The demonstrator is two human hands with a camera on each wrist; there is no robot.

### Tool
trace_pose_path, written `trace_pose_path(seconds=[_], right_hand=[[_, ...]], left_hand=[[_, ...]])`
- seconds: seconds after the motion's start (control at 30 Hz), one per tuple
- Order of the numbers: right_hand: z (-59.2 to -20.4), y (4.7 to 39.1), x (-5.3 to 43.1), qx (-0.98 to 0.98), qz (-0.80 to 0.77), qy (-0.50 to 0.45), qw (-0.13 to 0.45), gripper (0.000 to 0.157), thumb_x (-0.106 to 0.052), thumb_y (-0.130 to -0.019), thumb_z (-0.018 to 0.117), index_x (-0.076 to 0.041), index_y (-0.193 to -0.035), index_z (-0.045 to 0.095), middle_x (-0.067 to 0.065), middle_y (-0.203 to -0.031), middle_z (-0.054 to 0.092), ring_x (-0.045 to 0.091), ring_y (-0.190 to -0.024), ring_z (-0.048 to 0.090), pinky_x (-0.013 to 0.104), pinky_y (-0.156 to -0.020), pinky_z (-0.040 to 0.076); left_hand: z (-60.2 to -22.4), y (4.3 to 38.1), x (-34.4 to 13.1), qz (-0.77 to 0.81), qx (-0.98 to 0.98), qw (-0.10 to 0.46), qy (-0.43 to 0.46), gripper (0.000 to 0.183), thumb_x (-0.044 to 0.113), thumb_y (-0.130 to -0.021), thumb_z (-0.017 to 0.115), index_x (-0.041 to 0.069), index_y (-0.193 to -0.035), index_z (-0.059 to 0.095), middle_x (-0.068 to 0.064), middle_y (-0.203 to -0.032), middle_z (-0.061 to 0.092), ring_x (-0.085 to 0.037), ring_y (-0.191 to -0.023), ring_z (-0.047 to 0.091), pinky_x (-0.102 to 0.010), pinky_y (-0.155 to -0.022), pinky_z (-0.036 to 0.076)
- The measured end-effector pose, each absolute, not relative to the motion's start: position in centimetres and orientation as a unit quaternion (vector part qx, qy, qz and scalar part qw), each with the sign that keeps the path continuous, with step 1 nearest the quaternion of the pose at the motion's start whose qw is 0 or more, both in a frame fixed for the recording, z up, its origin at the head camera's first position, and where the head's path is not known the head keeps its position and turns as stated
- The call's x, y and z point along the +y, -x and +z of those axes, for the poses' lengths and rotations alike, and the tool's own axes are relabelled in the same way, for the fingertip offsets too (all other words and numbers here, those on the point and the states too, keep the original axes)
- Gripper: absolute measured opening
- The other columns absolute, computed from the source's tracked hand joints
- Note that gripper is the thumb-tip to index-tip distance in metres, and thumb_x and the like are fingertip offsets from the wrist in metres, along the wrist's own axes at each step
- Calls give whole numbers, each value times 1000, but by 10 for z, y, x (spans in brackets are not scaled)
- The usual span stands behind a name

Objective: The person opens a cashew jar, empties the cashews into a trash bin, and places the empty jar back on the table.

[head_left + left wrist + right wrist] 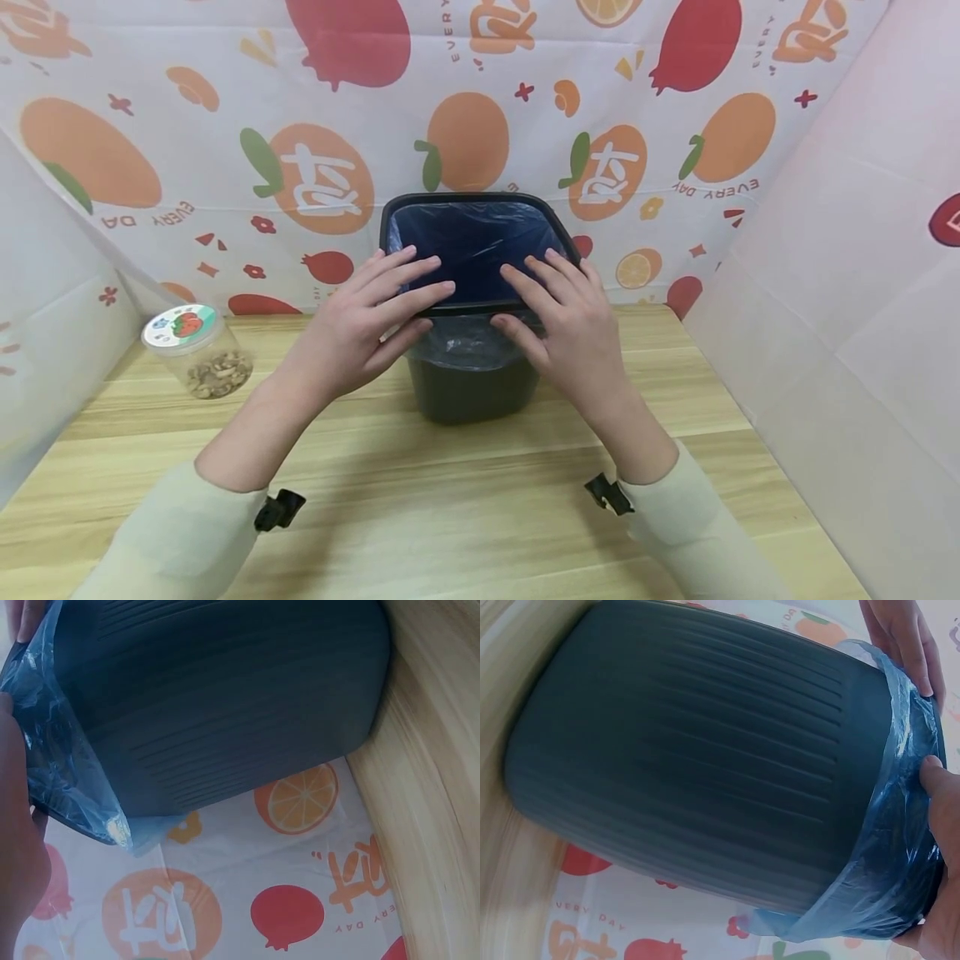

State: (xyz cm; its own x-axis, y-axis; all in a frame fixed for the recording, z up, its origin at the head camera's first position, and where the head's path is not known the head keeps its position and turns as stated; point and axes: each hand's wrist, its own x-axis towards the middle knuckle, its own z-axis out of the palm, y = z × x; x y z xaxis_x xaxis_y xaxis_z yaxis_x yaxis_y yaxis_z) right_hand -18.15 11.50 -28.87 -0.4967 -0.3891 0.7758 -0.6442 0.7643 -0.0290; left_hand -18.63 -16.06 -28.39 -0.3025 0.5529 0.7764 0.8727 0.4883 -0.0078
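A dark trash can (474, 392) stands upright on the table near the back wall. A thin translucent bluish trash bag (468, 346) lines it and is folded outward over the black rim (480, 198). My left hand (375, 312) rests on the rim's left front, its spread fingers reaching over the opening and its thumb just below the edge. On the right front, my right hand (566, 329) lies likewise, fingers extended over the opening. In the right wrist view the right thumb (936, 776) touches the bag near the rim.
At the left back of the wooden table (450, 508) is a clear jar (217, 371) with a printed lid, holding nut-like pieces. A fruit-patterned cloth (468, 142) hangs close behind the can. Pale walls (862, 275) flank the table.
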Motion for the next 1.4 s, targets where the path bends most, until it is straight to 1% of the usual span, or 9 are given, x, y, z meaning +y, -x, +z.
trace_pose_path(seconds=[0.17, 0.37, 0.57, 0.77, 1.0, 1.1, 1.23, 1.33, 1.4], right_hand=[[-288, 182, 112, -847, 157, -307, 406, 55, -54, -91, 65, -20, -135, 65, 12, -131, 66, 33, -133, 53, 60, -112, 33], [-289, 182, 109, -850, 159, -299, 404, 54, -54, -91, 65, -21, -134, 66, 12, -131, 66, 33, -133, 52, 62, -112, 32], [-289, 182, 105, -847, 159, -292, 416, 54, -52, -90, 68, -21, -134, 66, 13, -131, 66, 34, -131, 54, 62, -111, 34], [-289, 184, 97, -845, 154, -297, 417, 54, -52, -91, 67, -21, -134, 65, 12, -130, 67, 33, -131, 55, 60, -112, 34], [-290, 186, 88, -853, 150, -293, 406, 54, -53, -91, 66, -23, -136, 64, 11, -133, 65, 31, -133, 53, 58, -114, 33], [-291, 187, 86, -852, 155, -293, 405, 57, -55, -90, 67, -23, -137, 63, 11, -136, 63, 31, -135, 51, 60, -114, 31], [-294, 187, 85, -848, 167, -302, 402, 65, -59, -88, 66, -23, -141, 58, 14, -143, 57, 35, -141, 42, 66, -116, 21], [-297, 185, 86, -846, 175, -308, 398, 69, -64, -89, 61, -24, -144, 54, 17, -150, 48, 39, -147, 29, 68, -116, 12], [-297, 181, 85, -844, 178, -311, 398, 70, -66, -89, 60, -25, -145, 52, 18, -154, 42, 41, -150, 20, 69, -116, 8]], left_hand=[[-282, 186, -164, -211, -777, 375, 460, 41, 40, -105, 48, 18, -134, 65, -12, -141, 59, -33, -139, 45, -62, -112, 33], [-282, 187, -166, -209, -776, 375, 462, 41, 41, -105, 48, 18, -134, 65, -12, -140, 60, -34, -139, 46, -61, -112, 34], [-281, 190, -168, -205, -775, 373, 467, 40, 39, -104, 50, 17, -135, 64, -12, -142, 58, -34, -139, 46, -62, -112, 33], [-282, 191, -176, -205, -778, 374, 461, 42, 40, -105, 49, 16, -135, 64, -14, -142, 57, -36, -138, 46, -61, -112, 34], [-284, 190, -185, -207, -781, 375, 455, 42, 40, -104, 50, 15, -135, 64, -16, -142, 57, -34, -140, 44, -58, -113, 33], [-285, 190, -187, -209, -785, 374, 448, 44, 42, -104, 49, 16, -137, 63, -14, -145, 55, -33, -142, 42, -58, -115, 31], [-287, 191, -185, -211, -787, 376, 441, 50, 49, -102, 48, 17, -138, 61, -13, -150, 49, -34, -144, 39, -60, -116, 28], [-288, 189, -185, -211, -791, 377, 433, 57, 56, -101, 47, 17, -142, 58, -14, -155, 43, -36, -146, 34, -59, -116, 28], [-289, 185, -187, -209, -796, 377, 424, 61, 59, -100, 45, 18, -144, 55, -14, -158, 38, -38, -147, 32, -57, -116, 30]])
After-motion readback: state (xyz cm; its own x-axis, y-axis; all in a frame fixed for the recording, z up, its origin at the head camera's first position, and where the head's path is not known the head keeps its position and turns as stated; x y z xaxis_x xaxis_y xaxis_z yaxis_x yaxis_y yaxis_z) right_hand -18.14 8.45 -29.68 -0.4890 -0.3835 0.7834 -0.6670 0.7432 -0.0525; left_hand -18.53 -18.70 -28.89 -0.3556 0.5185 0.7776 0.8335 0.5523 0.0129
